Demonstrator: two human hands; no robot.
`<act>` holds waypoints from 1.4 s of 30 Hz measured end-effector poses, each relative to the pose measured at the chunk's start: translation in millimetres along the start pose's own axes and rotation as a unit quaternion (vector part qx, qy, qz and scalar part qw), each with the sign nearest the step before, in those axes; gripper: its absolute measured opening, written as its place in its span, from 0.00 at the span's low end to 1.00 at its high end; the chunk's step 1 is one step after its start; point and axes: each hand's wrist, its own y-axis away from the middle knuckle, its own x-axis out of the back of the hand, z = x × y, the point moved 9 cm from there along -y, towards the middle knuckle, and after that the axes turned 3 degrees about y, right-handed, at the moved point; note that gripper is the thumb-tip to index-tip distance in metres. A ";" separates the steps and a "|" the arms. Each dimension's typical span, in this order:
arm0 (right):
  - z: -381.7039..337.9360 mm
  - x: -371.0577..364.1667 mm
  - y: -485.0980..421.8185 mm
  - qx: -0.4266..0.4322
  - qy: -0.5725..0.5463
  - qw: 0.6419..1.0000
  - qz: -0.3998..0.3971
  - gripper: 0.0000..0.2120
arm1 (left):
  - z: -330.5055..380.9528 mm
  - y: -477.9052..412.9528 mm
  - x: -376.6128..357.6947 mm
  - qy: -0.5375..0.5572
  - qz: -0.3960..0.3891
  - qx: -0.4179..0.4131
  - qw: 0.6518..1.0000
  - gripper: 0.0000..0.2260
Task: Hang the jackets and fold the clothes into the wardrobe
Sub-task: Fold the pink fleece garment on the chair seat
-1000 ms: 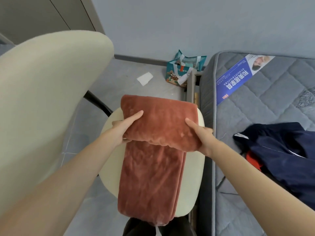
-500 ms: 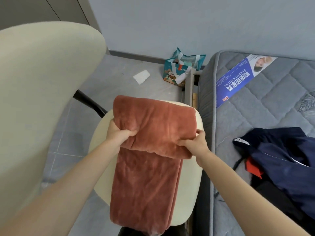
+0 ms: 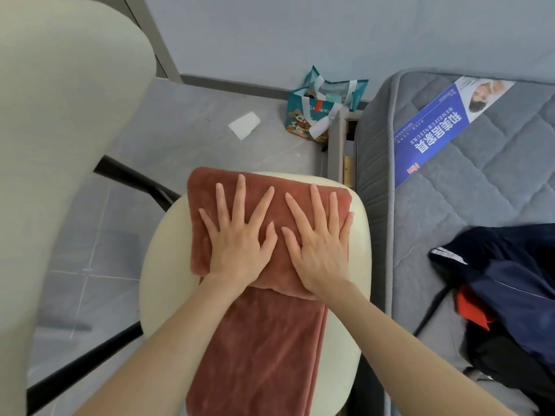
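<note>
On the cream chair seat [image 3: 163,265] lies the rust-red cloth [image 3: 261,349], folded lengthwise into a long strip w/ its far end doubled back toward the person. Its near end droops off the seat's front edge. Left hand [image 3: 237,244] & right hand [image 3: 321,250] both lie flat on the doubled part, fingers straight & fanned, palms pressing down, nothing pinched.

Handling, as a guess: soft, plush, light, limp. No stiffness, so it'll sag, & the fold may spring open once pressure goes. Doesn't look slippery; the nap prob. grips itself. Best hold is prob. the two side edges of the doubled layer, or under the hanging end to bring it up.

Looks: matte velvety pile, brick/terracotta colour, thick rounded fold edges, faint creases.

Right of the seat, a navy jacket [image 3: 510,280] lies on the mattress [image 3: 450,205].
</note>
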 end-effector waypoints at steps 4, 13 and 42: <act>4.1 -0.8 -1.7 0.036 -0.014 0.999 -0.002 0.29 | -6.4 1.9 -0.2 0.036 -0.014 -0.015 0.999 0.29; 8.9 31.3 -54.4 0.058 0.050 0.970 -0.232 0.57 | -20.9 -65.3 38.7 -0.127 -0.273 -0.029 0.953 0.62; -27.2 99.0 19.7 0.120 0.197 0.969 0.086 0.24 | 12.8 18.8 94.6 -0.232 0.073 -0.140 0.960 0.43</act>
